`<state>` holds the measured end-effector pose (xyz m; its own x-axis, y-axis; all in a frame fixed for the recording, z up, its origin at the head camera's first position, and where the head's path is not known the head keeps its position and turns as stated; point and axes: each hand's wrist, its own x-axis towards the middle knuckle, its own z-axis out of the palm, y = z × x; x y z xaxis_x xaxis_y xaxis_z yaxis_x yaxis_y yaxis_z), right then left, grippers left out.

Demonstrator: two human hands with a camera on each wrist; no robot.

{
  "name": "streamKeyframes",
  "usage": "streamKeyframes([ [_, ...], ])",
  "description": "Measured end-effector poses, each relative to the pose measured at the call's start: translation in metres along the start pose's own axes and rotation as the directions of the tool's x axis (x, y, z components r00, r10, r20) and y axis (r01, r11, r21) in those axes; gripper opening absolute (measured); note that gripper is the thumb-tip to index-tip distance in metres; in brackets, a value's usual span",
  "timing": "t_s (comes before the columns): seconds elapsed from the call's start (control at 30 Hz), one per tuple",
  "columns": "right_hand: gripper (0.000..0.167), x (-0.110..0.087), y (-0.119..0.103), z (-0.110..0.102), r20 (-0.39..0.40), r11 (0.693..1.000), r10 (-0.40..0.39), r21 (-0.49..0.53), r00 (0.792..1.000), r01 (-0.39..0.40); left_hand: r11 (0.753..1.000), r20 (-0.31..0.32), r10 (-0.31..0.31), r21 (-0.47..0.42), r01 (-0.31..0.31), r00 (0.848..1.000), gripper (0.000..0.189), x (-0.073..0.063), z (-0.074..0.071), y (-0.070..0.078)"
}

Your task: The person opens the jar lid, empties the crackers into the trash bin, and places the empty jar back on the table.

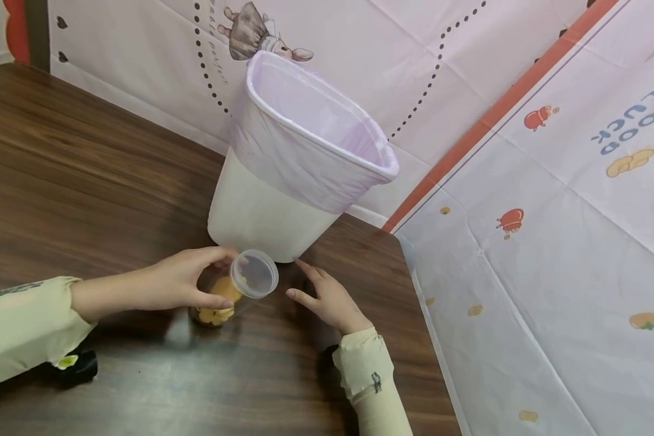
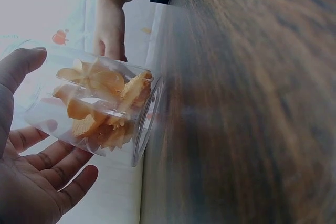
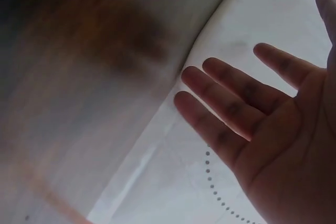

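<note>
A clear plastic jar (image 1: 255, 275) with a round translucent top stands in front of the white bin. Yellow-orange pieces with wavy, flower-like edges (image 2: 100, 85) lie in its lower part. My left hand (image 1: 177, 281) holds the jar from the left, thumb on the near side and fingers around the far side. In the left wrist view, the jar's base is close over the wooden table (image 2: 236, 103). To the right of the jar is my right hand (image 1: 329, 300), apart from it, fingers spread and holding nothing; its palm (image 3: 294, 145) shows in the right wrist view.
The white bin (image 1: 261, 206), with a pale purple liner (image 1: 300, 160) over its rim, stands just behind the jar. Printed cloth walls (image 1: 496, 272) close off the back and right of the table. A black object (image 1: 79, 368) shows beneath the left sleeve.
</note>
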<state>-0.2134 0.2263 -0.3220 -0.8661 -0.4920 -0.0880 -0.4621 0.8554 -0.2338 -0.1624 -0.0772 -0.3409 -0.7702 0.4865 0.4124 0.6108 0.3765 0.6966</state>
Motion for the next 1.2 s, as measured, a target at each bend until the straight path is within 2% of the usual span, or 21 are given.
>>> streamKeyframes([
  [0.17,0.063,0.000,-0.006,-0.005,-0.080,0.996,-0.080,0.019,0.994,0.082,1.000,-0.007,0.011,-0.002,-0.011,1.000,0.053,0.000,0.001,-0.001],
  [0.37,0.046,-0.002,-0.028,-0.020,-0.201,0.974,-0.194,0.079,0.960,0.213,1.000,-0.004,-0.002,-0.004,0.002,1.000,0.051,0.000,0.003,-0.001],
  [0.53,0.044,-0.006,-0.056,-0.030,-0.281,0.942,-0.263,0.132,0.923,0.309,1.000,0.000,0.001,-0.015,-0.001,1.000,0.051,-0.001,0.004,-0.001],
  [0.7,0.056,-0.010,-0.079,-0.036,-0.358,0.926,-0.339,0.035,0.870,0.376,1.000,0.016,0.000,-0.021,0.000,1.000,0.053,0.001,0.003,0.000],
  [0.8,0.066,-0.013,-0.088,-0.035,-0.383,0.924,-0.365,-0.038,0.848,0.381,1.000,0.023,-0.001,-0.019,0.002,1.000,0.054,0.001,0.003,0.001],
  [0.9,0.072,-0.014,-0.092,-0.033,-0.403,0.929,-0.366,-0.099,0.839,0.358,1.000,0.012,0.007,-0.005,-0.007,1.000,0.053,0.002,0.003,0.001],
  [1.07,0.057,-0.014,-0.096,-0.030,-0.431,0.931,-0.363,-0.191,0.826,0.310,1.000,-0.008,0.021,0.020,-0.020,1.000,0.052,0.003,0.004,0.002],
  [1.2,0.054,-0.014,-0.097,-0.028,-0.458,0.918,-0.389,-0.260,0.799,0.299,0.999,-0.011,0.024,0.024,-0.023,1.000,0.051,0.003,0.005,0.002],
])
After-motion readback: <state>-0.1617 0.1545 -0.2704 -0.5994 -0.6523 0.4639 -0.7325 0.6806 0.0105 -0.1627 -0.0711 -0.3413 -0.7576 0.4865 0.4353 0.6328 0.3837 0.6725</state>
